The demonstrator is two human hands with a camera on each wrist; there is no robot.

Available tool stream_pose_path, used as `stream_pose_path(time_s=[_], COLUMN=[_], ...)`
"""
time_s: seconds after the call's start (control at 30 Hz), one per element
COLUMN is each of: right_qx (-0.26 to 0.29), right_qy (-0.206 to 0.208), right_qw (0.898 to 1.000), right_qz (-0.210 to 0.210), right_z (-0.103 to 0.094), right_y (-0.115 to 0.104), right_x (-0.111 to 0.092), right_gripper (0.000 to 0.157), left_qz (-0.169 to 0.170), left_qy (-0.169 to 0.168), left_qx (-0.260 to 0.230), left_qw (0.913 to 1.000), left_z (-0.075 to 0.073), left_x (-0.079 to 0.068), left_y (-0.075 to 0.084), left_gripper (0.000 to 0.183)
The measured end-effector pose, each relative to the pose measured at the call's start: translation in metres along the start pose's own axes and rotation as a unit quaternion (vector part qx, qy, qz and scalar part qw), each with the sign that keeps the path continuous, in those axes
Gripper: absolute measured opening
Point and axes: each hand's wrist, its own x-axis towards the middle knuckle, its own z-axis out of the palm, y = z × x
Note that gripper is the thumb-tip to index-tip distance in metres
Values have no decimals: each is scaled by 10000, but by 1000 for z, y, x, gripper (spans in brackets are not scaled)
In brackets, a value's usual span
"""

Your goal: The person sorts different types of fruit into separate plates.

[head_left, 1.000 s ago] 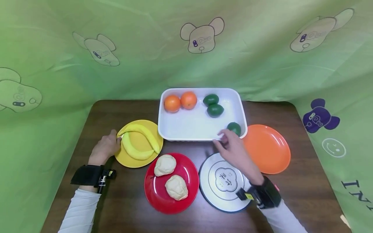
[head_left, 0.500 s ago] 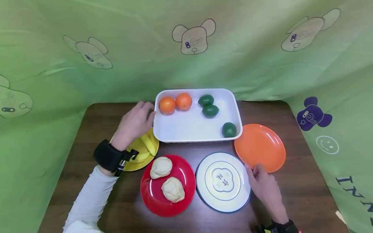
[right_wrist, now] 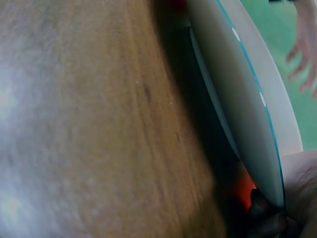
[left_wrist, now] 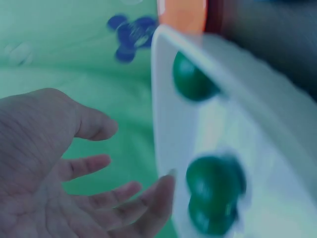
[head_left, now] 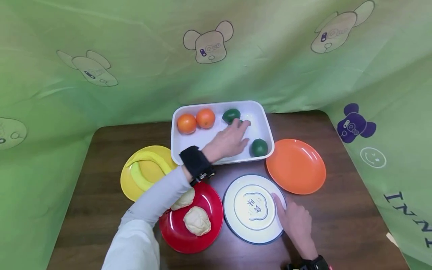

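My left hand (head_left: pixel 229 140) reaches over the white tray (head_left: pixel 183 144), fingers spread and nothing held. Its fingertips overlap the middle green lime, mostly hidden in the head view. Another lime (head_left: pixel 231 115) lies behind, and a third lime (head_left: pixel 259 147) sits in the front right corner. The left wrist view shows the touching pair of limes (left_wrist: pixel 213 181) beside the fingertips. My right hand (head_left: pixel 297 225) pinches the right rim of the white, blue-edged plate (head_left: pixel 236 225), thumb on top. In the right wrist view a second curved edge (right_wrist: pixel 213 94) shows beneath this plate (right_wrist: pixel 233 74).
Two oranges (head_left: pixel 186 123) lie in the tray's left end. The yellow plate (head_left: pixel 129 183) with two bananas (head_left: pixel 153 155) is partly behind my left sleeve. The red plate (head_left: pixel 189 242) bears two lumpy cream-coloured things (head_left: pixel 197 221). At right stands an orange plate (head_left: pixel 297 167).
My left hand has gone from the yellow plate, past the tray's left side, to over the limes. The right hand has drawn back from the tray's front right corner and taken the white plate's rim.
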Motion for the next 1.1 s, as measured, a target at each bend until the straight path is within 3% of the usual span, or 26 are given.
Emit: stream_pose_path(time_s=[0.13, 0.23, 0.5, 0.83, 1.0, 1.1], right_qx=[-5, -24, -13, 17, 48, 70], right_qy=[116, 175, 406, 783, 860, 759], right_qw=[9999, 9998, 9990, 9969, 9962, 9971], right_qz=[82, 129, 171, 23, -82, 14], right_z=[1, 2, 4, 7, 8, 7], right_y=[2, 3, 6, 7, 9, 10], right_x=[1, 2, 4, 6, 5, 3], right_gripper=[62, 61, 62, 58, 58, 59], left_qz=[-40, -59, -43, 165, 169, 394], left_qy=[-905, -1356, -1984, -2077, -1536, -1015], left_qx=[-28, -3, -456, -439, -632, -768], left_qw=[9959, 9907, 9790, 9771, 9860, 9911], left_z=[21, 35, 59, 60, 46, 29], left_x=[32, 47, 68, 72, 70, 65], left_y=[15, 20, 21, 0, -5, 4], left_gripper=[58, 62, 60, 44, 31, 25])
